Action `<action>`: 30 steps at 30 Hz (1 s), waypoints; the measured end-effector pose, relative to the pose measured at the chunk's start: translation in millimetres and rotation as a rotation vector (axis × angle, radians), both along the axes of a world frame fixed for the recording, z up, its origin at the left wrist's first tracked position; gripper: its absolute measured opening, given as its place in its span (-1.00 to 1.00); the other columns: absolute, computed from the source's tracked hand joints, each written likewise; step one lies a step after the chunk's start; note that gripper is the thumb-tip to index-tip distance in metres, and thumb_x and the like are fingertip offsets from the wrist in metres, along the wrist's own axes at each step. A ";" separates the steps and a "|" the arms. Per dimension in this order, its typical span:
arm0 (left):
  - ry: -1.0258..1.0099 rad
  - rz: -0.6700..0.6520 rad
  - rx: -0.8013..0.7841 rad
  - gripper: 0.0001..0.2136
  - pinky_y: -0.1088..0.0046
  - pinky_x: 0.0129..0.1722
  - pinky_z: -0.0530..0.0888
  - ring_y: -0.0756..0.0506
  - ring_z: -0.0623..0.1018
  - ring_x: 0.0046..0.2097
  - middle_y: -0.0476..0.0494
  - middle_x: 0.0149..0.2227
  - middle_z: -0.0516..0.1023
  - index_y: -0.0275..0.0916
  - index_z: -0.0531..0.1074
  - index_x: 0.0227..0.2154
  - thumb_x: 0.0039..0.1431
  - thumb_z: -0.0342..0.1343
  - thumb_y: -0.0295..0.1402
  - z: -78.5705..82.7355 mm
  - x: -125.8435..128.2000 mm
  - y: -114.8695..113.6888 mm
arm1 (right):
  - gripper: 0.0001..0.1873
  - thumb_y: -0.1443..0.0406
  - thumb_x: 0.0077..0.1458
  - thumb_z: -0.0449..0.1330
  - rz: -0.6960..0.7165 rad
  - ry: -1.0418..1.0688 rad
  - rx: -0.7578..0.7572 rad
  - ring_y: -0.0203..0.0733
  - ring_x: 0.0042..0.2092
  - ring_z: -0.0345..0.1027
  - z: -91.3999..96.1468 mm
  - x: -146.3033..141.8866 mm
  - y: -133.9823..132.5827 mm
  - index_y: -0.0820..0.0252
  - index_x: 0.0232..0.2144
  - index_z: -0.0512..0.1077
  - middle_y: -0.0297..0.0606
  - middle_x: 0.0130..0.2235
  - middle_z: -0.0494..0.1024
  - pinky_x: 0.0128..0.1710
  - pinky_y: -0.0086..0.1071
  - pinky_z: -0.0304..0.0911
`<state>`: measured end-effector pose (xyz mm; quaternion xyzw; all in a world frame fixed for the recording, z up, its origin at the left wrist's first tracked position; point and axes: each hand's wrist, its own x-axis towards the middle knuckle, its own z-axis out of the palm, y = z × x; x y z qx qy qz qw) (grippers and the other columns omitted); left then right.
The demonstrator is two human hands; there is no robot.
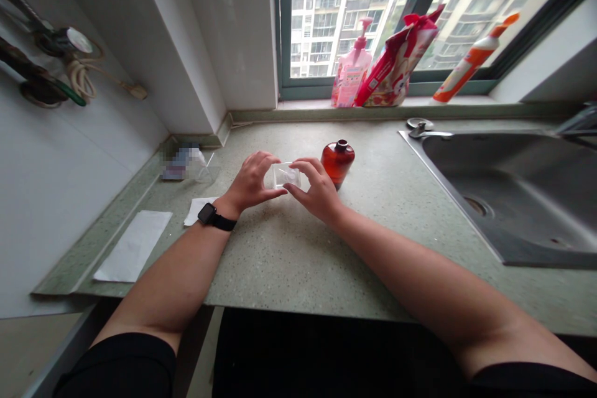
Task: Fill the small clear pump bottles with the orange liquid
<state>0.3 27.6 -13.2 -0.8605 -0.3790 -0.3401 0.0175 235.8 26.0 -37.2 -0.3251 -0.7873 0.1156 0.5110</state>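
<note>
Between my two hands is a small clear plastic box [286, 175], see-through, with something pale in or behind it that I cannot make out. My left hand [253, 181] grips its left side, thumb below and fingers above. On the right side my right hand [316, 186] holds it the same way. Just behind my right hand stands an amber bottle [337, 163], upright on the counter, its neck uncapped. A white sheet of paper [135, 245] and a smaller white paper [199, 208] lie left of my hands, the smaller one partly behind my left wrist.
A steel sink [517, 199] is set into the counter [298, 261] at the right. On the windowsill stand a pink pump bottle [352, 71], a red bag [396, 62] and an orange-white bottle [471, 65]. A clear container [205, 169] sits by the left wall.
</note>
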 end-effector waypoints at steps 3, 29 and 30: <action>0.002 0.000 0.004 -0.43 -0.05 0.25 0.50 -0.36 0.55 0.20 -0.33 0.13 0.56 -0.18 0.40 0.17 0.28 0.39 0.04 -0.1 0.2 -0.1 | -0.60 0.30 0.29 0.33 0.016 0.005 0.018 0.06 0.16 0.52 0.4 -0.6 -1.1 -0.05 0.15 0.52 -0.12 0.09 0.56 0.23 0.12 0.50; -0.005 0.062 -0.039 -0.44 -0.06 0.25 0.50 -0.35 0.55 0.17 -0.30 0.12 0.57 -0.15 0.44 0.16 0.26 0.39 0.06 2.7 5.5 -2.9 | -0.62 0.22 0.25 0.38 0.002 0.044 -0.070 0.08 0.15 0.51 2.0 -3.1 2.4 -0.05 0.11 0.56 -0.13 0.07 0.56 0.24 0.12 0.51; -0.006 0.066 -0.042 -0.44 -0.05 0.25 0.50 -0.35 0.55 0.17 -0.30 0.12 0.57 -0.15 0.44 0.16 0.26 0.39 0.06 2.8 5.5 -3.2 | -0.60 0.25 0.26 0.36 0.012 0.037 -0.062 0.08 0.17 0.50 2.4 -2.9 2.1 -0.05 0.14 0.56 -0.12 0.08 0.55 0.26 0.12 0.49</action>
